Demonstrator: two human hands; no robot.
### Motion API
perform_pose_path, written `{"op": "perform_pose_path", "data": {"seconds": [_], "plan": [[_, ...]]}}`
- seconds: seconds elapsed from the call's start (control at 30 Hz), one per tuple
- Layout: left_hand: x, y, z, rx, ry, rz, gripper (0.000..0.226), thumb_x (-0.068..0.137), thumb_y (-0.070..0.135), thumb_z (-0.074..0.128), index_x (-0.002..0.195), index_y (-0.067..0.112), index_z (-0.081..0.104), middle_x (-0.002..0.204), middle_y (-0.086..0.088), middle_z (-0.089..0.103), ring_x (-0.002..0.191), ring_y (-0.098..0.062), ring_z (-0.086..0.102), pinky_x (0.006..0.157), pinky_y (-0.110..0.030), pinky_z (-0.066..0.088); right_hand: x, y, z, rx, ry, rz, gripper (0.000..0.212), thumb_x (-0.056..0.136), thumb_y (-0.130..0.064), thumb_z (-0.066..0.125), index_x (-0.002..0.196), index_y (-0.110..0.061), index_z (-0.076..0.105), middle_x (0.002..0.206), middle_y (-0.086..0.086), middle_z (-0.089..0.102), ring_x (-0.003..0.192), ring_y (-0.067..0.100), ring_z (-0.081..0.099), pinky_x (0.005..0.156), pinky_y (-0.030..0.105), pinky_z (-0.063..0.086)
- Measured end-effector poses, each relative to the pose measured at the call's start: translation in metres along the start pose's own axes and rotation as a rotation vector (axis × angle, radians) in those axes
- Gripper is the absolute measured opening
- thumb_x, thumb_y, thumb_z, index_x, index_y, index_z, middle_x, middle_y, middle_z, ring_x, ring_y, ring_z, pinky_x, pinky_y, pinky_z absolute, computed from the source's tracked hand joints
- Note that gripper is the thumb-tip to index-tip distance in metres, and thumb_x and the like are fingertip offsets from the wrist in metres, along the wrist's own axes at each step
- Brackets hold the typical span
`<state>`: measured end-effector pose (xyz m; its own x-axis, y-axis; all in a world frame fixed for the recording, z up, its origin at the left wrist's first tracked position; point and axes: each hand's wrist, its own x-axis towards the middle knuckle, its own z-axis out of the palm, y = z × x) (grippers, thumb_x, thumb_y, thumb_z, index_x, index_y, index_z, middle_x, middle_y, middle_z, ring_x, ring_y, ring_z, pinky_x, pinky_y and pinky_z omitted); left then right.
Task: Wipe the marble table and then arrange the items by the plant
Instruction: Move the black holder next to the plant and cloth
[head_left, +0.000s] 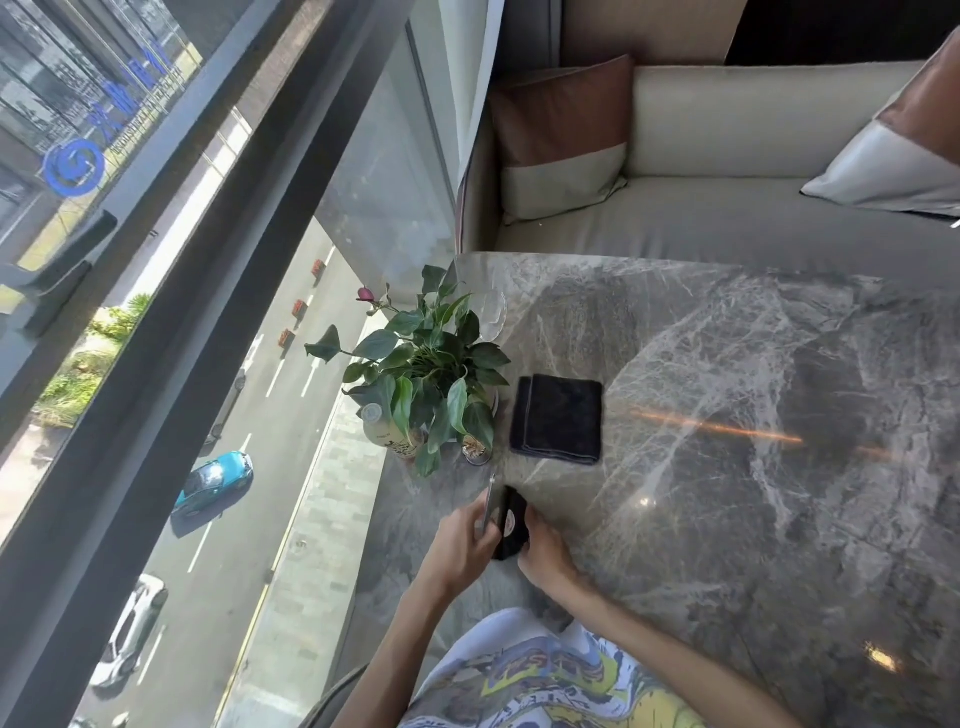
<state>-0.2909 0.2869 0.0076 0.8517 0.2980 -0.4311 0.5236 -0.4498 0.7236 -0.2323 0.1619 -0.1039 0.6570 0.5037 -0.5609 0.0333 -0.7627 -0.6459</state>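
Note:
The grey marble table (727, 415) fills the right half of the view. A green potted plant (426, 364) stands at its left edge by the window. A folded black cloth (558, 418) lies flat just right of the plant. A bottle with a white cap (379, 428) and a small glass (475, 449) sit under the leaves, and a clear wine glass (491, 314) stands behind the plant. Near the front, both hands hold a small black upright stand (511, 522). My left hand (460, 545) grips its left side, where a thin clear panel rises. My right hand (543, 553) grips its right side.
A large window (208, 312) runs along the left, right against the table edge. A beige sofa (727, 208) with brown and white cushions sits beyond the far edge of the table. My patterned shirt (545, 675) is at the bottom.

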Motion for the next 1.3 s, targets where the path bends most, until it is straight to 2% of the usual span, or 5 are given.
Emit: {"op": "perform_pose_path", "data": {"seconds": [0.37,0.5,0.67,0.9,1.3], "plan": [[-0.011,0.017,0.000,0.006,-0.012,-0.081,0.031,0.091,0.016,0.044,0.118,0.020,0.058,0.099,0.001,0.066,0.086,-0.013,0.063,0.073,-0.025,0.044,0.001,0.004,-0.021,-0.048,-0.202,-0.004,0.061,0.085,-0.012,0.052,0.144,-0.016,0.039,0.141,0.010,0.053,0.132,0.029,0.049,0.107,0.033,0.041],[-0.009,0.027,0.004,0.123,-0.046,-0.118,0.089,0.091,0.023,0.059,0.154,0.015,-0.004,0.151,-0.012,0.032,0.136,-0.031,0.038,0.104,-0.026,0.034,-0.015,0.016,-0.070,0.083,-0.154,0.014,0.070,0.091,-0.032,0.060,0.153,-0.021,0.028,0.153,0.003,0.040,0.142,0.023,0.038,0.115,0.031,0.031],[0.007,0.083,0.032,0.603,0.248,0.203,0.071,0.091,0.045,0.042,0.152,0.017,0.019,0.146,-0.011,0.041,0.137,-0.035,0.035,0.110,-0.050,0.035,-0.078,0.064,-0.179,0.099,0.128,0.057,0.069,0.093,-0.046,0.057,0.153,-0.028,0.027,0.155,0.002,0.036,0.142,0.020,0.037,0.112,0.026,0.030],[0.032,0.199,0.172,0.837,-0.152,0.281,0.062,0.091,0.057,0.040,0.145,0.026,0.035,0.149,-0.007,0.038,0.140,-0.032,0.029,0.113,-0.054,0.022,-0.227,0.218,-0.285,0.140,0.509,0.315,0.070,0.090,-0.042,0.063,0.149,-0.015,0.036,0.154,0.010,0.039,0.142,0.022,0.036,0.116,0.029,0.024],[-0.007,0.324,0.399,0.790,-0.302,0.251,0.053,0.096,0.046,0.041,0.144,0.024,0.039,0.147,-0.007,0.045,0.134,-0.028,0.044,0.111,-0.044,0.033,-0.359,0.432,-0.434,0.218,0.506,0.408,0.074,0.092,-0.055,0.054,0.153,-0.022,0.028,0.160,0.001,0.026,0.148,0.018,0.022,0.120,0.034,0.020]]}}
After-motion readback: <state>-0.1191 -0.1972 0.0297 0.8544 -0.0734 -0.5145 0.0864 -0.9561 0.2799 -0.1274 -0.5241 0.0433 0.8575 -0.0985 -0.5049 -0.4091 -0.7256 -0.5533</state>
